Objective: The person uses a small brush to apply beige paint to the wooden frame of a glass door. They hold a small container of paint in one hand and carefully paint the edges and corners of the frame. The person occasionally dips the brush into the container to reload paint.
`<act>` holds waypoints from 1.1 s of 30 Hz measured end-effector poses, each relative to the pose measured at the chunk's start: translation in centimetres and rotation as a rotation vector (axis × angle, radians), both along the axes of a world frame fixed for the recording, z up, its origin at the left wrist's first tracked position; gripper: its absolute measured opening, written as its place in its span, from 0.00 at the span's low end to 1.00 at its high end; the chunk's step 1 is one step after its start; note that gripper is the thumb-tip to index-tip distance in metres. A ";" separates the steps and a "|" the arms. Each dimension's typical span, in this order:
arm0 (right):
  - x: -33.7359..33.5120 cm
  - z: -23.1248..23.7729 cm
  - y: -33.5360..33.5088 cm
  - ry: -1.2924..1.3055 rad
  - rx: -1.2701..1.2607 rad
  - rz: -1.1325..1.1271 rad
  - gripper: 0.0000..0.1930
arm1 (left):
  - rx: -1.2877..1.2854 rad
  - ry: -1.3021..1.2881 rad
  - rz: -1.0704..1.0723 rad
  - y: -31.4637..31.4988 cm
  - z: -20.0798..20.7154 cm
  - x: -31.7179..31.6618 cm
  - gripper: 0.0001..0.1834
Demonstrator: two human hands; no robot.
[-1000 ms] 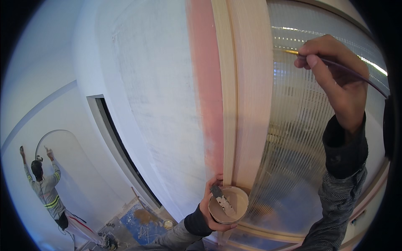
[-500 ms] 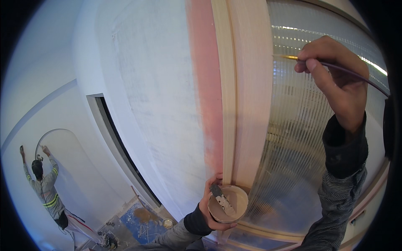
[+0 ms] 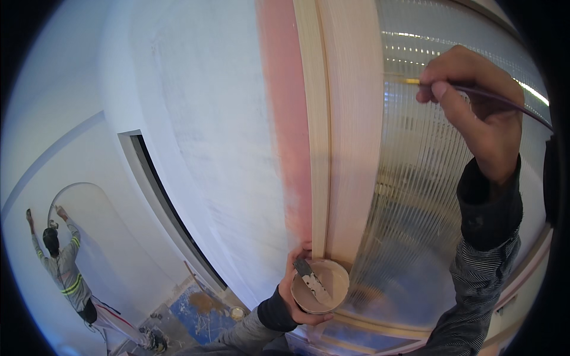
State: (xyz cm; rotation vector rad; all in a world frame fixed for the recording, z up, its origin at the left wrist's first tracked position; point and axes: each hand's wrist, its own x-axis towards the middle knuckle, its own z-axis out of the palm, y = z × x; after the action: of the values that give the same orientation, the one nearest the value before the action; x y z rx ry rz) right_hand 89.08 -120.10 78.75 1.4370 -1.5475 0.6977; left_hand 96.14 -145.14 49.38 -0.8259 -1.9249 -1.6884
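In my right hand (image 3: 475, 110), raised at the upper right, is a thin paintbrush (image 3: 496, 99) with a dark purple handle and a gold ferrule, pinched between thumb and fingers. Its tip points left, near the edge where the pale wooden frame (image 3: 356, 136) meets the ribbed glass panel (image 3: 421, 196). Low in the middle, my left hand (image 3: 291, 291) grips a round tub (image 3: 335, 279) of pinkish-beige paint from its left side. A flat brush or scraper (image 3: 312, 280) with a dark, paint-smeared handle leans inside the tub.
A pink strip (image 3: 288, 118) runs beside the frame, next to a patchy white wall (image 3: 208, 130). At lower left another person (image 3: 68, 273) works with both arms raised at an arched niche. Blue sheeting (image 3: 199, 308) and a small bucket (image 3: 237, 313) lie on the floor. A dark slot (image 3: 172, 207) cuts the wall.
The view has shifted slightly, so the wall and frame sit a little farther left. The right hand stays near the frame edge with the paintbrush; the left still holds the tub.
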 end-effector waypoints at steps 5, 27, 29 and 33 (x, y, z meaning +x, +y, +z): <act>0.1 0.0 -0.1 -0.003 -0.020 -0.002 0.08 | -0.016 0.014 0.016 0.0 -0.6 -0.3 0.54; 0.1 -7.5 -2.3 0.520 -0.136 -0.380 0.11 | 0.075 0.000 -0.016 0.8 0.4 0.4 0.49; 0.0 -7.1 -3.2 0.480 -0.132 -0.412 0.08 | 0.065 0.009 -0.015 0.3 0.7 0.1 0.50; 0.5 -7.6 -3.5 0.451 -0.038 -0.482 0.09 | 0.048 0.027 -0.016 0.0 0.3 -0.2 0.50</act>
State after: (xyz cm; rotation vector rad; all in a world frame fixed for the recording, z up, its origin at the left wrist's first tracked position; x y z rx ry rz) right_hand 89.63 -123.58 71.16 1.0382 -1.4262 0.1017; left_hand 95.95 -145.18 49.67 -0.8435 -1.8567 -1.7173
